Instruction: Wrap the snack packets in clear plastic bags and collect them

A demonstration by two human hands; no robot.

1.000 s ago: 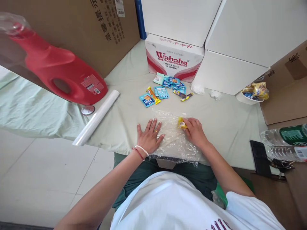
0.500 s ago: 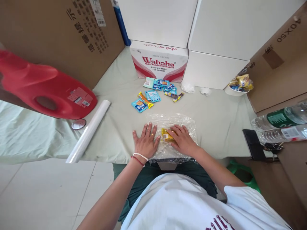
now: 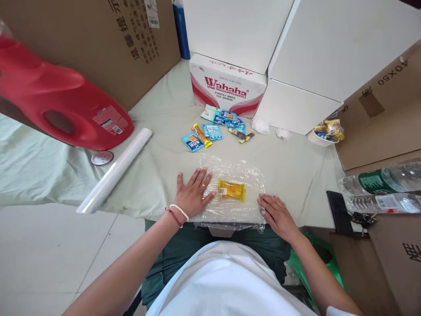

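Note:
A sheet of clear plastic wrap lies crinkled on the table, its near edge hanging over the front. On its middle rests a yellow snack packet with a barcode label at its left end. My left hand lies flat with fingers spread, pressing the left side of the wrap. At the right edge of the sheet, my right hand touches down with fingers stretched out, holding nothing. Neither hand touches the packet.
Several blue snack packets and small bars lie beyond the wrap, before a Wahaba box. A roll of plastic film and a red jug are at left. Bottles, a phone and a snack bowl stand at right.
My right hand has let go of the yellow packet and moved right to the edge of the wrap. My left hand has shifted slightly left. The view has turned a little.

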